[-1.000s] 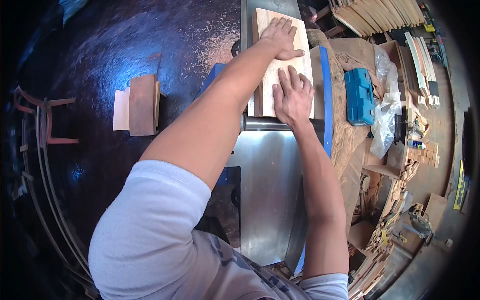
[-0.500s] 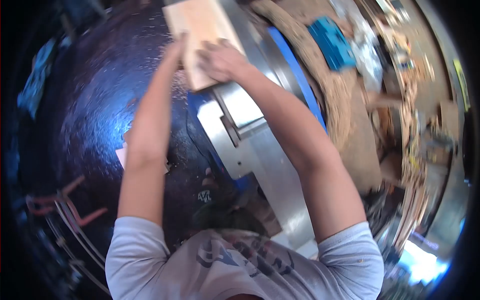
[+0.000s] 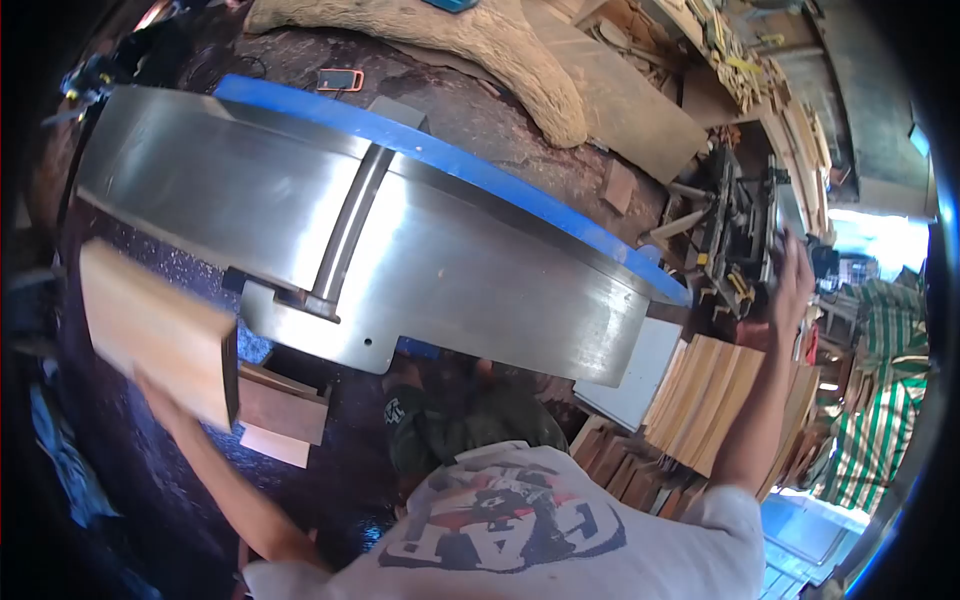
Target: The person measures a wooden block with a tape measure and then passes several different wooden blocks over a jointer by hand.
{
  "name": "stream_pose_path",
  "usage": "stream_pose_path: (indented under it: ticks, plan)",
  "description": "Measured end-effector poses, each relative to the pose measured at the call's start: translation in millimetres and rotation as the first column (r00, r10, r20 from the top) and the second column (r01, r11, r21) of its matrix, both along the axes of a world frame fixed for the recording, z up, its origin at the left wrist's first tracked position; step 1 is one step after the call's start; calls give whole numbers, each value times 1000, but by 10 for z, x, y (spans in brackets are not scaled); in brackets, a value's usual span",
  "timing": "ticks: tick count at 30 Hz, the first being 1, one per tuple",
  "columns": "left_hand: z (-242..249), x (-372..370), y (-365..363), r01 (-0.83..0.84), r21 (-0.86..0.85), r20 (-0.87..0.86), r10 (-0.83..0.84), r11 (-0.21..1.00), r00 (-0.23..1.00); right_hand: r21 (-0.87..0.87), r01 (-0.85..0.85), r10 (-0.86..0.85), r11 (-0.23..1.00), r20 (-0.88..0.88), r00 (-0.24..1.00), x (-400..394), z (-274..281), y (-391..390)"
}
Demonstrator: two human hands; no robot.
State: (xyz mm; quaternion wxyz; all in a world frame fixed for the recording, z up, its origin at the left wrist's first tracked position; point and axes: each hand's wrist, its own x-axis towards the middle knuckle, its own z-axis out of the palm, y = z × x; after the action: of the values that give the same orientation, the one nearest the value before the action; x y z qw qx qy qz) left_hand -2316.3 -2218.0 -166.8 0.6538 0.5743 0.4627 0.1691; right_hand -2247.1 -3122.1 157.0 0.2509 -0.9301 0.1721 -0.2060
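A pale, thick wooden board is held off the near left edge of a steel jointer table. My left hand grips the board from its near side, and most of its fingers are hidden by the wood. The metal cutterhead lies across the gap between the table's two halves. Out to the far right, my right hand is raised with its fingers stretched out and nothing in it. It appears beside a dark metal clamp-like frame and above a stack of cut boards.
A blue fence runs along the table's far side. Beyond it are a curved rough log and an orange-rimmed device. Wood pieces lie below the table's left part. A green striped cloth hangs at right.
My view has turned to the right. Both hands were on the board over the machine; now only my left hand holds it, at the left, and my right hand has swung far right.
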Motion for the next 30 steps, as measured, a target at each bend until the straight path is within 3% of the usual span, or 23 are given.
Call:
stream_pose_path:
  ticks: [1, 2, 3, 5, 7, 9, 12, 14, 15, 16, 18, 19, 21, 22, 26, 27, 29, 30]
  plan:
    - [-254, -589, 235, 111, 364, -117, -73, 925, 990, -39, 212, -214, 977, -80, 973, -486, -34, -292]
    - [108, -809, -87, 2, 236, -59, 12, 972, 998, -106, 253, -259, 962, -43, 965, -915, -215, -487]
    - [294, -1195, -373, 88, 367, -100, -55, 926, 993, -170, 298, -303, 939, -3, 953, -1350, -399, -683]
    - [811, -1451, -919, -217, 66, -42, 220, 974, 975, 118, 547, -528, 829, -157, 834, -2052, -795, -907]
    - [1222, -1486, -1558, -312, -14, 48, 312, 950, 949, 81, 614, -586, 785, -226, 778, -2225, -1197, -822]
    - [1310, -1735, -1856, -239, 107, 63, 234, 965, 970, 34, 458, -445, 888, -184, 877, -1999, -1391, -514]
    - [1534, -1764, -2654, -172, 202, 98, 155, 964, 983, 289, 244, -231, 926, -80, 970, -1689, -1539, 52]
    - [1704, -1593, -3527, -28, 161, 189, -4, 987, 982, 299, -163, 184, 940, -45, 982, -1807, -1676, 281]
    - [1801, -1469, -4006, -9, 72, 229, -7, 997, 973, 568, -286, 359, 772, -17, 933, -1881, -1730, 449]
    - [1871, -1376, -4453, 24, -92, 306, 5, 995, 952, 837, -201, 436, 509, -50, 899, -1931, -1542, 720]
    - [1717, -1330, -5135, 171, -165, 331, -109, 971, 937, 934, -307, 650, 181, 120, 751, -2124, -1588, 961]
    - [1627, -1314, -5422, 184, -288, 290, -97, 940, 952, 953, -285, 632, 106, 157, 759, -2230, -1623, 1055]
    - [1517, -1263, -5971, 194, -423, 153, -142, 885, 978, 904, -272, 489, 330, 83, 868, -2338, -1721, 1078]
    - [1439, -1236, -6172, 211, -459, 147, -161, 863, 976, 907, -187, 401, 378, 21, 916, -2302, -1696, 974]
    - [1181, -1270, -6733, 238, -558, 149, -186, 795, 971, 966, -82, 329, 245, -3, 944, -2118, -1660, 392]
    - [871, -1277, -6808, 294, -521, 202, -219, 802, 955, 980, -47, 300, 192, -13, 954, -2071, -1810, 263]
    - [806, -1196, -6986, 357, -386, 242, -280, 851, 929, 997, 5, 255, 77, -25, 967, -1933, -2012, 67]
    - [1013, -1132, -7008, 430, -390, 215, -374, 814, 902, 985, 5, 279, 170, -53, 959, -1848, -2099, 4]
